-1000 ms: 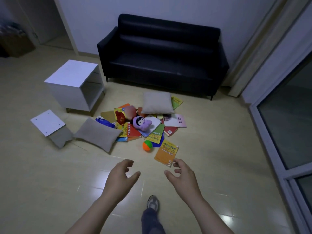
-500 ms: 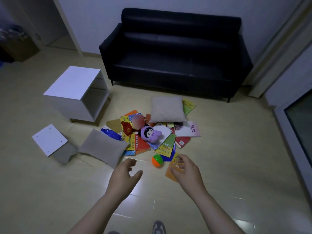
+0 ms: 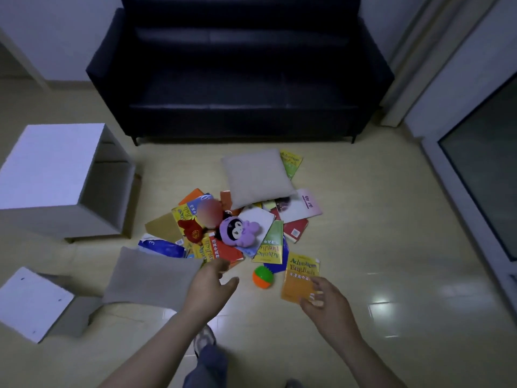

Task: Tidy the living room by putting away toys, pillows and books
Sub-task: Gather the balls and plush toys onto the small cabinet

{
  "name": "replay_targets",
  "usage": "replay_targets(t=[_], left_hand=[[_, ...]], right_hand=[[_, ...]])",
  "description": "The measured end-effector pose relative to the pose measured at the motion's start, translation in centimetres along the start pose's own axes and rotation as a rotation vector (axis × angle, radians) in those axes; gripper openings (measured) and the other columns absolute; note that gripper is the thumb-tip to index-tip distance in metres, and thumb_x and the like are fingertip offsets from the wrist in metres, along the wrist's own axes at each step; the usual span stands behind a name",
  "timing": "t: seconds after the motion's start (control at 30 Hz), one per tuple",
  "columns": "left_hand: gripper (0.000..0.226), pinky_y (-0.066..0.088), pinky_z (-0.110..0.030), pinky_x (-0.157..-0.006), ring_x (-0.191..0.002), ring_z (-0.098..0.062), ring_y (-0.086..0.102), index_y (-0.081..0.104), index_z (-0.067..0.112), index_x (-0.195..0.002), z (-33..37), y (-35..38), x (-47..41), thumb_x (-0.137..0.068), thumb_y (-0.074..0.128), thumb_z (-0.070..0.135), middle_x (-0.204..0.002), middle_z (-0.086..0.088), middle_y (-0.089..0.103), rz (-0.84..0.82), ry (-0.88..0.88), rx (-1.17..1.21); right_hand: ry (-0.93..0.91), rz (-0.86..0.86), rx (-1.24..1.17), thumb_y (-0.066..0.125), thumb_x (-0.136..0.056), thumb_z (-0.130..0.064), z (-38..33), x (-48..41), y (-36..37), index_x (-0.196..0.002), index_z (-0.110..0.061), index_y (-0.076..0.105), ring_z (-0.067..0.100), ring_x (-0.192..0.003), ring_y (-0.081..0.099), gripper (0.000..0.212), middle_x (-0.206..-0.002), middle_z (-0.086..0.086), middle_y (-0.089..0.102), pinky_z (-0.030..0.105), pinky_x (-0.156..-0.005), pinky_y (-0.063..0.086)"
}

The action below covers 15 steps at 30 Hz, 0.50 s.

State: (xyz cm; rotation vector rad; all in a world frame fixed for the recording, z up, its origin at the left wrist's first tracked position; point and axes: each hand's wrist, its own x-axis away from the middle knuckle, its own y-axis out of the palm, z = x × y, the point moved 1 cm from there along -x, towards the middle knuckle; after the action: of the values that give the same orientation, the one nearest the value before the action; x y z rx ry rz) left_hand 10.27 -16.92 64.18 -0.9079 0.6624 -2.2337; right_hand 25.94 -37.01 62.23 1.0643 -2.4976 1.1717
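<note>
The right hand [image 3: 324, 302] has reached the orange book [image 3: 300, 278] right of the ball [image 3: 263, 277], grip unclear; the left hand [image 3: 208, 287] hovers open and empty left of it: tidying begins.

You are stepping closer to the pile. Your right hand [image 3: 327, 301] is coming down onto the orange book [image 3: 299, 275] at its 5 o'clock, and your left hand [image 3: 208, 287] is reaching beside the grey pillow [image 3: 148, 278] at 8 o'clock.
</note>
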Motion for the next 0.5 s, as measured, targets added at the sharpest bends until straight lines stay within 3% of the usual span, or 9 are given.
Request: replay_targets(t=[0.2,0.5], left_hand=[[0.042,0.050,-0.029,-0.085,-0.103,-0.020,0.061,0.058,0.011,-0.123,-3.6,-1.5,-8.2,-0.085,0.067,0.024,-0.119,-0.005,0.063,-0.108,0.018,-0.116],[0.039,0.045,-0.025,-0.082,-0.102,-0.021,0.061,0.059,0.010,-0.122,-9.7,5.1,-17.7,-0.085,0.066,0.021,-0.116,-0.007,0.064,-0.159,-0.064,-0.136]], right_hand=[[0.123,0.024,0.019,0.074,-0.081,-0.029,-0.4,-4.2,4.6,-0.132,-0.014,0.052,0.020,-0.106,0.058,0.058,-0.122,0.003,0.060,0.038,-0.089,0.051],[0.210,-0.083,0.095,0.067,-0.087,-0.033,3.9,-14.5,12.4,-0.139,-0.015,0.043,0.019,-0.117,0.054,0.060,-0.132,0.004,0.054,0.025,-0.091,0.044]])
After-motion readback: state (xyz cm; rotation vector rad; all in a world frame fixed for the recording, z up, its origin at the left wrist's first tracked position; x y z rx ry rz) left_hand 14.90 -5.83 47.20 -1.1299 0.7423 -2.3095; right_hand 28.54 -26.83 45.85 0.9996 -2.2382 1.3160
